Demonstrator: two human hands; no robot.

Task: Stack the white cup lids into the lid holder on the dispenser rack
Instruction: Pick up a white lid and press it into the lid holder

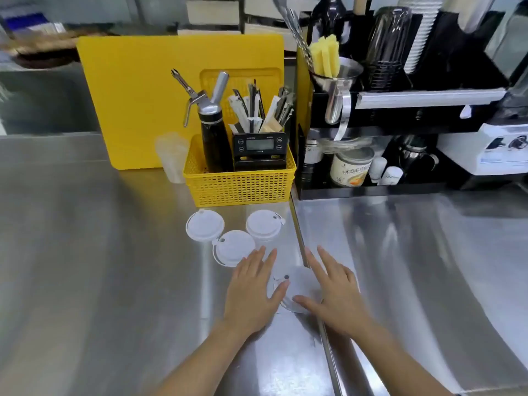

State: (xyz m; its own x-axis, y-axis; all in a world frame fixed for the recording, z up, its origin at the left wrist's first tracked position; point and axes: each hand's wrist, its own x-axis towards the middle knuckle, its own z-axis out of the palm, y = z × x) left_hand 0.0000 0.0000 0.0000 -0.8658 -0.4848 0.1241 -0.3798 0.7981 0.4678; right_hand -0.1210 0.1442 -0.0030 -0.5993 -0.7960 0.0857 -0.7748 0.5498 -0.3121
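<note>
- Both hands lie low in the middle of the frame, over a steel counter (85, 252).
- The left hand (253, 290) is spread flat, fingers pointing up the frame, its thumb reaching right onto a white lid (300, 284).
- The right hand (334, 292) is likewise spread, its thumb reaching left onto the near edge of the same lid. The lid sits between the two hands, across a seam (297, 232) in the counter.
- Neither hand pinches the lid; whether the palms press the counter I cannot tell.
- Three more lids lie just above the left hand: a left lid (204, 225), a middle lid (234, 248) touching it, and a right lid (264, 224) slightly apart.
- Just above them, at frame centre, stands a yellow basket (240, 187) holding a black whipper (213, 130), a timer (259, 144) and wrapped straws (257, 112).
- A yellow board (134, 95) stands upright behind the basket.
- A black rack (371, 190) fills the upper right of the frame; on it are a steel jug (337, 81) with yellow sponges (324, 57) and a tall stack of white cups (423, 32).
- Which part of the rack is the lid holder I cannot tell.
</note>
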